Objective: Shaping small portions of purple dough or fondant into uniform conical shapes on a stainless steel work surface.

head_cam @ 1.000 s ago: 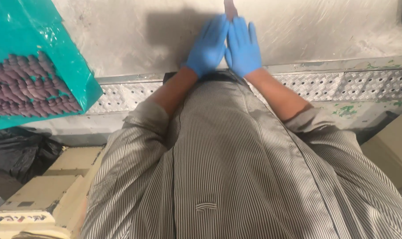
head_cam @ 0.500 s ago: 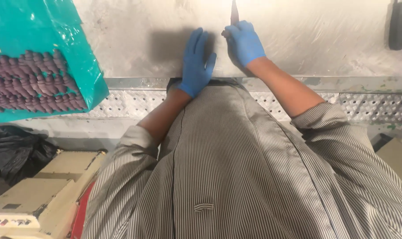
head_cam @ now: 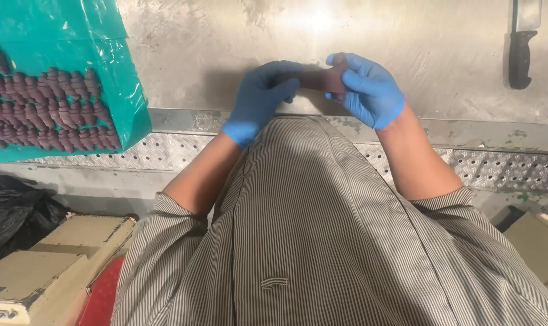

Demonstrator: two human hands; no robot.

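Head view: I saw the brownish meat strip (head_cam: 318, 79) held above the steel table (head_cam: 437, 48), its long axis running left to right between my hands. Left hand (head_cam: 259, 99) fingers curled loosely at one end; right hand (head_cam: 365, 89) fingers pinched the other.

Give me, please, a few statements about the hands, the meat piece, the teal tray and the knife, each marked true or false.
1. Both hands wear blue gloves: left hand, right hand. True.
2. The brownish meat piece lies alone on the steel table. False: both hands hold it between them.
3. The knife is in the right hand. False: it lies apart, far right.
4. The teal tray holds rows of dark pieces. True.
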